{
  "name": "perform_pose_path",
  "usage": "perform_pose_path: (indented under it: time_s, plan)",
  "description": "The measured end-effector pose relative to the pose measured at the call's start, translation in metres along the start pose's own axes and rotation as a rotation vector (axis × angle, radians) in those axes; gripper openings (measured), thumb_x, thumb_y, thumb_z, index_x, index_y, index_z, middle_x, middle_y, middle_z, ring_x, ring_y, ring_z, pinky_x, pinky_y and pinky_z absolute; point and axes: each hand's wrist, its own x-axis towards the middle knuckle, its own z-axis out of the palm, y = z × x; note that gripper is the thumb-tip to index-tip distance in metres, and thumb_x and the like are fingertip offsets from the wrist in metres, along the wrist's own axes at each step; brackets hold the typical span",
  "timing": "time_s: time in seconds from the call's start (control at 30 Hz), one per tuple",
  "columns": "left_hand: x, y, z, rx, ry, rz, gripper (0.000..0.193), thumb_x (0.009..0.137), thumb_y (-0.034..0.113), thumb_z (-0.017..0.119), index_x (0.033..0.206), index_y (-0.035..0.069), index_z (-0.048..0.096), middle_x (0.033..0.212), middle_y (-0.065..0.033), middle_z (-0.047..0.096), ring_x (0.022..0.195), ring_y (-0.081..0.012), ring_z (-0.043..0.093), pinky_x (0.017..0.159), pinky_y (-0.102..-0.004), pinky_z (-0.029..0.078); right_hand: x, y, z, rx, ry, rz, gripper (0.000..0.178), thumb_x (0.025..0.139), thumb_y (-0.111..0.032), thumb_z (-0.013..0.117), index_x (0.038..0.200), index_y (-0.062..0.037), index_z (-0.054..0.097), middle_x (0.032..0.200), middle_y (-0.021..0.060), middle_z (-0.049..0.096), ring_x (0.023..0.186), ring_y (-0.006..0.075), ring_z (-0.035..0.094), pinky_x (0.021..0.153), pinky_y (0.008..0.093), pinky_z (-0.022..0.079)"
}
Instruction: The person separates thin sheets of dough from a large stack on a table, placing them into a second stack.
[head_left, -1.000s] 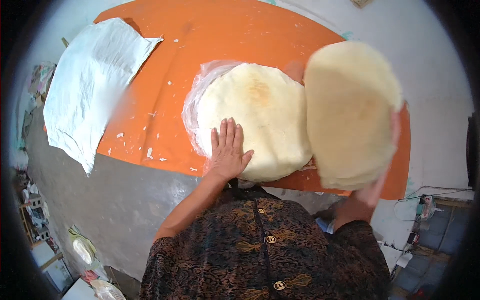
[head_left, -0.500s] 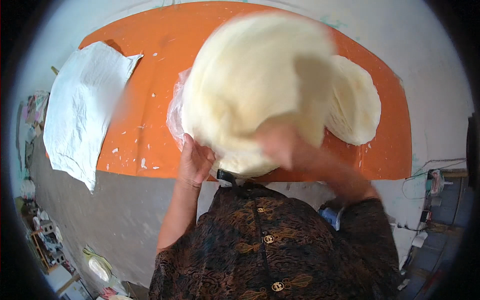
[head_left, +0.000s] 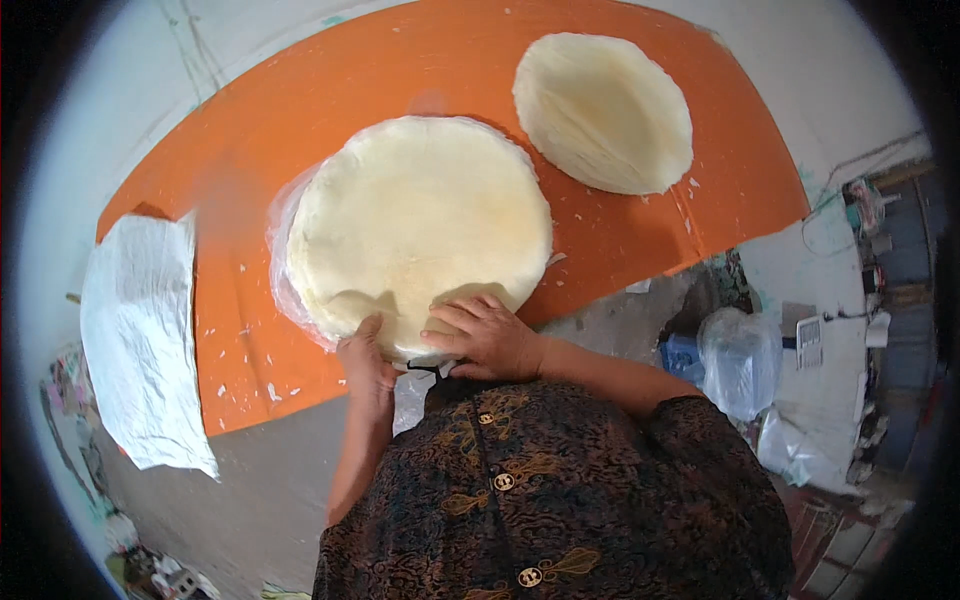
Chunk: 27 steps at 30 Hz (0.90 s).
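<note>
Along the near edge of the orange surface, from where I stand, a big pale round of flat bread lies with its near rim beside the person's body, a clear plastic sheet showing past its left side. The right hand rests on top by that rim, its grip loose, fingers spread and clenching nothing. The left hand has its thumb at the same rim; its fingers are hidden, so I cannot tell whether that grip grasps anything. Toward the far right corner sits a second, hollowed round; a white cloth drapes over the left edge.
</note>
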Motion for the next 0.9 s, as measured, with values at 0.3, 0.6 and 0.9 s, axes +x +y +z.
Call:
perform_pose_path:
  time_s: [0.3,0.6,0.9]
  plan:
    - [0.014,0.05,-0.024,-0.293,-0.184,-0.042,0.045,0.091,0.024,0.055,0.128,-0.002,0.048,0.131,-0.0159,0.049,0.122,-0.0305,0.046,0.099,-0.0462,0.041,-0.019,0.099,-0.004,0.396,0.725,0.696,0.068,0.092,-0.034,0.052,0.142,0.0024,0.023,0.146,0.0266,0.023,0.136,0.04,0.022,0.111,0.0466,0.019]
    - [-0.013,0.028,-0.006,-0.12,-0.033,-0.102,0.052,0.082,0.025,0.067,0.126,0.002,0.052,0.127,-0.0151,0.051,0.114,-0.0321,0.049,0.095,-0.0466,0.043,-0.01,0.096,0.041,0.121,0.632,0.727,0.077,0.085,-0.031,0.058,0.142,0.0044,0.02,0.144,0.0307,0.021,0.132,0.0444,0.023,0.109,0.0484,0.019]
    - [0.028,0.063,-0.011,-0.075,-0.014,-0.084,0.04,0.085,0.006,0.057,0.123,-0.002,0.049,0.119,-0.0165,0.056,0.109,-0.0302,0.054,0.093,-0.0451,0.047,-0.028,0.08,0.033,0.267,0.829,0.657,0.068,0.084,-0.023,0.062,0.137,0.0036,0.028,0.137,0.0263,0.031,0.126,0.0393,0.033,0.102,0.0455,0.032]
